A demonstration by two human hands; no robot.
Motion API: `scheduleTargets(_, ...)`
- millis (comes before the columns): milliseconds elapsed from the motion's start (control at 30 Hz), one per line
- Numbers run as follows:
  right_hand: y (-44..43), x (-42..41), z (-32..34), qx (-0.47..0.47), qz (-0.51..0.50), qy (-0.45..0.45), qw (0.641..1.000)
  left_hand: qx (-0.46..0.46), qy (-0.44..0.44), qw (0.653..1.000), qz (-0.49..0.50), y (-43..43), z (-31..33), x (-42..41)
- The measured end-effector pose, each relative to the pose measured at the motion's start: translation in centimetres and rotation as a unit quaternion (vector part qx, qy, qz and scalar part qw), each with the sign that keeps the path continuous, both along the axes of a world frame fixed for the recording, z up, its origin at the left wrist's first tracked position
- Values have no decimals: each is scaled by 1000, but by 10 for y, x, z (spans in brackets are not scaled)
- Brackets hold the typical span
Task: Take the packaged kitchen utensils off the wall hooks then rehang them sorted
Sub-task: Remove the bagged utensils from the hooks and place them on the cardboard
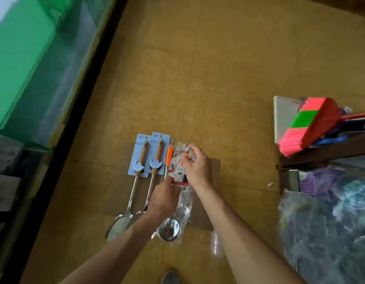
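Observation:
Two steel spoons with wooden handles on blue backing cards (139, 155) (158, 153) lie side by side on a piece of brown cardboard (213, 167) on the floor. To their right lies an orange-handled ladle (168, 158). Further right is another orange-handled ladle in a clear plastic bag (184, 203) with a red and white label. My right hand (194, 163) pinches the top of that bag near the handle. My left hand (164, 196) grips the bag at its middle, by the label.
A pink and green broom (308, 124) lies on a shelf at the right. Below it are bagged goods in clear plastic (324, 226). A green sheet and a dark frame (60, 128) run along the left. A shoe tip (171, 276) shows at the bottom.

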State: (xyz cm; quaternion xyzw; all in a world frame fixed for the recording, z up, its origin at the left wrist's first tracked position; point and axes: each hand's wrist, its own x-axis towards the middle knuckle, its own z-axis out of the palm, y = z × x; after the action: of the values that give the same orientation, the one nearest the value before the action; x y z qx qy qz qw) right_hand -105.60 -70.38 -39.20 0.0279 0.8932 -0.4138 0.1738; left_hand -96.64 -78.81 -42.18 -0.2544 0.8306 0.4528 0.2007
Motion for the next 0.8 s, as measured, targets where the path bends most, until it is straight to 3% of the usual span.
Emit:
scheduleTargets(167,0,-18,-55,4,-20,-65,998,12,-27,1000,-2,-2,-68,-16)
scheduleTargets(400,1,-22,-113,40,17,-67,997,28,-63,997,33,1,-116,-41)
scheduleTargets(700,-1,-8,-107,101,51,16,993,-85,101,991,18,-5,-85,-50)
scheduleTargets(800,1,-10,-87,97,38,41,994,-113,98,989,9,-17,-56,-49)
